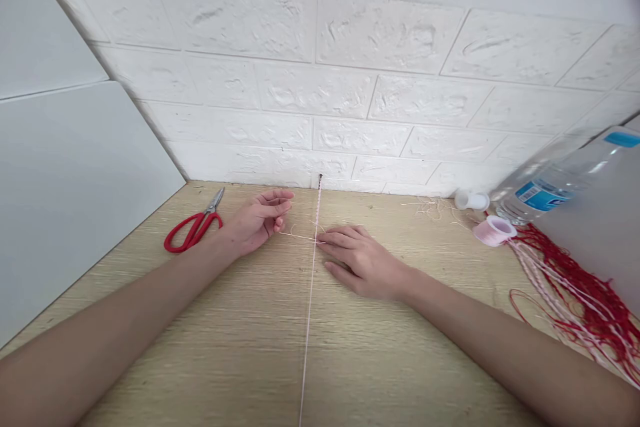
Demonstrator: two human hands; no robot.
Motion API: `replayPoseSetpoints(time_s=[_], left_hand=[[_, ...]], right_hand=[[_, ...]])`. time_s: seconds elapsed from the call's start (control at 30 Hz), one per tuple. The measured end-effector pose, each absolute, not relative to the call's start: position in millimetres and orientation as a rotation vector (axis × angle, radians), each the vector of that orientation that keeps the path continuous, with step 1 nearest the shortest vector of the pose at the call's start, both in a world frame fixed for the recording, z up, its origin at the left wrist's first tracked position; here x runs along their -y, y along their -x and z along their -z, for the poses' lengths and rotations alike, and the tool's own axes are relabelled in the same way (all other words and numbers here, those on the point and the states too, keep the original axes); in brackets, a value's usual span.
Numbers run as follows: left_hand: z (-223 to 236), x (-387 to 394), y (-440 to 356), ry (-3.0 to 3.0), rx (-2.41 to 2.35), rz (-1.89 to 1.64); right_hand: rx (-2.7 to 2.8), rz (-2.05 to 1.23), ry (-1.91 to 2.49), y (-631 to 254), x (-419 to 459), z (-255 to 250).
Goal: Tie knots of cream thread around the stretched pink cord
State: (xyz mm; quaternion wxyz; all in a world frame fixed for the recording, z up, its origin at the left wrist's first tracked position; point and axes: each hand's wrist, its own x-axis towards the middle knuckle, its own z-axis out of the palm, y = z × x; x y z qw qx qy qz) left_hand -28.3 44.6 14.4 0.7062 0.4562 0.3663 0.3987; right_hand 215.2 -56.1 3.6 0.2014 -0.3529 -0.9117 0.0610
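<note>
A thin pale pink cord (310, 307) runs taut from the foot of the wall toward me, its upper stretch covered in knots. A fine light thread (297, 235) crosses it sideways, with a small loose loop near the crossing. Left of the cord, my left hand (257, 221) is raised slightly with curled fingers, closed on one end of the thread. On the other side, my right hand (363, 263) lies low over the table, fingers stretched out and thumb apart. Its fingertips touch the thread beside the cord; whether they press it down is hard to see.
Red-handled scissors (196, 227) lie beyond my left forearm. At right are a pink thread spool (494, 231), a white spool (472, 200), a plastic bottle (543, 193) and a heap of red and pink cords (585, 293). Loose thread (437, 209) lies near the white brick-patterned wall (345, 93).
</note>
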Motion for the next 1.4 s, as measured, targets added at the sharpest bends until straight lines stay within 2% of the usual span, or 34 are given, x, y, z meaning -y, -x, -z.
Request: replayPoseSetpoints(time_s=[0.37, 0.57, 0.77, 0.93, 1.13, 1.4], left_hand=[[-13.4, -37.0, 23.3, -1.875, -1.420, -0.873], [-13.2, -37.3, 33.0, -2.571, -1.718, -0.486], [-19.0, -33.8, 36.1, -2.704, -1.967, -0.184], [-23.7, -29.0, 31.1, -2.834, -1.929, -0.193], [-16.9, -23.9, 19.3, -2.795, -1.724, -0.612], [4.0, -30.8, 18.4, -2.724, -1.566, -0.493]], right_hand=[[2.530, -0.145, 1.003, -216.7, 56.2, -1.0], [2.519, -0.139, 1.005, -216.3, 56.6, -0.5], [2.515, -0.151, 1.008, -216.6, 56.3, -0.1], [2.512, -0.149, 1.010, -217.1, 56.7, -0.4], [2.390, -0.120, 1.071, -216.9, 58.7, -0.2], [2.068, -0.175, 1.447, -220.5, 45.7, 13.7]])
